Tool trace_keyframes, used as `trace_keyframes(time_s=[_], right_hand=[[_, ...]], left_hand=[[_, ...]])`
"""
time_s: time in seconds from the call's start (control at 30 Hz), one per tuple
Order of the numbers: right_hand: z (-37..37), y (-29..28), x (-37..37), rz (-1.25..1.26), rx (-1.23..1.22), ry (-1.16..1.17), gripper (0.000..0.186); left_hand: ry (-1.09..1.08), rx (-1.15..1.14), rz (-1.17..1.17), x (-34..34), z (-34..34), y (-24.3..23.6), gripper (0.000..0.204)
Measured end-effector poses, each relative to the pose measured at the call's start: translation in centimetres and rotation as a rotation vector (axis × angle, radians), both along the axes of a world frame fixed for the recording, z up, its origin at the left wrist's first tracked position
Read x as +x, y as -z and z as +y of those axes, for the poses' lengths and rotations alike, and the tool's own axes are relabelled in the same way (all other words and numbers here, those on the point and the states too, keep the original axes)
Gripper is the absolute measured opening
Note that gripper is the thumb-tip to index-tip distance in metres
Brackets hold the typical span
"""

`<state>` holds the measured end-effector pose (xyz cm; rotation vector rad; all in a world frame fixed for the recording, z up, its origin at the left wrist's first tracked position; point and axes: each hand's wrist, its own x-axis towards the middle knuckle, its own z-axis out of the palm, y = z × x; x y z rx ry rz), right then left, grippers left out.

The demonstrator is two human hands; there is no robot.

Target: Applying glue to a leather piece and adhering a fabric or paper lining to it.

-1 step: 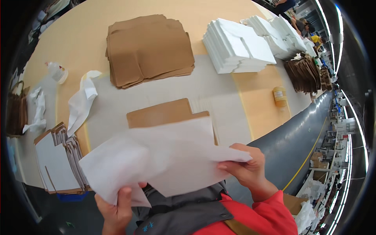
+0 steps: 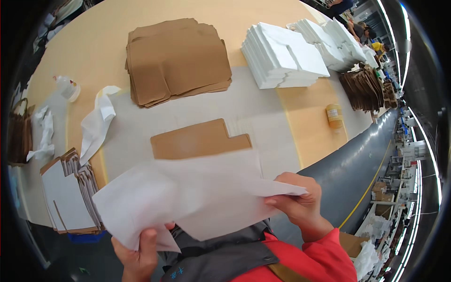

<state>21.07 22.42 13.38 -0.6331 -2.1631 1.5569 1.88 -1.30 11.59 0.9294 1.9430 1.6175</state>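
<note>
A thin white sheet (image 2: 211,197), folded over at its left part, hangs in front of me between my two hands. My left hand (image 2: 138,251) pinches its lower left edge between thumb and fingers. At the other end, my right hand (image 2: 298,199) grips a narrow corner of it, thumb below. Just beyond the sheet, a flat brown panel (image 2: 202,138) with a stepped notch at its right lies on the table; its near part is covered from view by the sheet.
Past the brown panel stand a stack of brown panels (image 2: 181,61) and stacks of white folded sheets (image 2: 282,56). White-faced panels (image 2: 68,192) are piled at the near left, beside a loose white strip (image 2: 97,124). A yellowish jar (image 2: 334,116) stands near the table's right edge; a clear bottle (image 2: 68,88) is at left.
The white sheet has come slightly toward me, uncovering more of the brown panel. My right hand has shifted a little to the right.
</note>
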Motion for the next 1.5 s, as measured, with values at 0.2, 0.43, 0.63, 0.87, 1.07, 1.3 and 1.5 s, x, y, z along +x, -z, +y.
trace_keyframes(time_s=[0.2,0.43,0.63,0.87,1.07,1.3,1.5], right_hand=[[0.3,1.2,-0.7,-0.247,-0.284,0.123,0.014],[0.5,5.1,0.5,-0.238,-0.467,0.152,0.019],[0.6,5.8,-0.1,-0.204,-0.524,0.133,0.033],[2.3,6.6,-0.5,-0.26,-0.557,0.166,0.038],[4.0,7.6,-1.5,-0.24,-0.658,0.208,0.037],[5.0,8.3,-2.2,-0.219,-0.696,0.209,0.039],[5.4,8.9,-2.5,-0.203,-0.734,0.223,0.041]], left_hand=[[-0.082,-0.266,-0.046,-0.3,0.9,2.0,0.018],[-0.103,-0.223,-0.569,1.7,2.6,5.1,0.022],[-0.098,-0.153,-0.433,1.3,3.5,6.8,0.026],[-0.072,-0.169,-0.544,-0.2,5.6,6.7,0.03],[-0.037,-0.172,-0.531,-1.1,7.5,7.1,0.03],[-0.005,-0.196,-0.536,-2.1,8.6,7.5,0.029],[-0.008,-0.209,-0.539,-2.3,9.2,7.6,0.028]])
